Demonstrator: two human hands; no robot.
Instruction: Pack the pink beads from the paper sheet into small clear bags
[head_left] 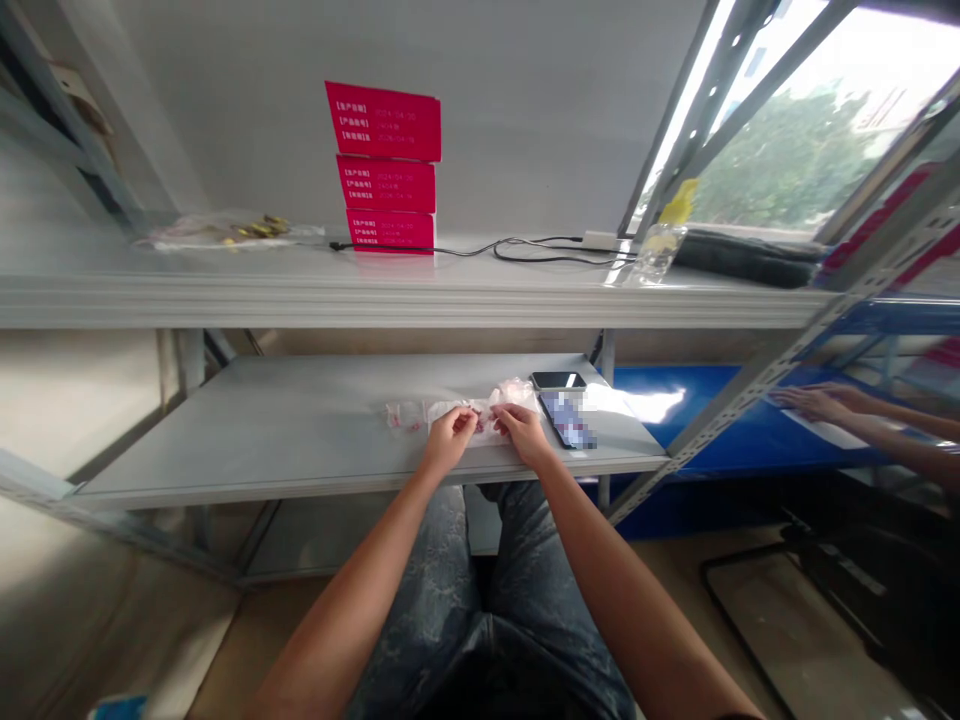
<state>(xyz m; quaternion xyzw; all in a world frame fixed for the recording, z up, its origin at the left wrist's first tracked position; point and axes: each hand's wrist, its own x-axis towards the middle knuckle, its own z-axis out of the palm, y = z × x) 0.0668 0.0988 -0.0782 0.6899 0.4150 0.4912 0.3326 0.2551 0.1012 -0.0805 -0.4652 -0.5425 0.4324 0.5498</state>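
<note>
My left hand and my right hand are close together over the grey shelf, fingertips pinched. Between them is a small dark-red item, too small to name. I cannot tell which hand grips it. Thin white wrapping lies crumpled just behind my right hand and spreads under both hands. Left of my left hand are small clear plastic bags with reddish bits in or on them. Two phones, a dark one and one with a lit, blurred screen, lie right of my right hand.
The upper shelf bears three stacked red boxes, a black cable, a yellow-topped pump bottle and a plastic bag of brass-coloured pieces. A slanted metal post stands right. Beyond it, another person's hands are over a blue surface.
</note>
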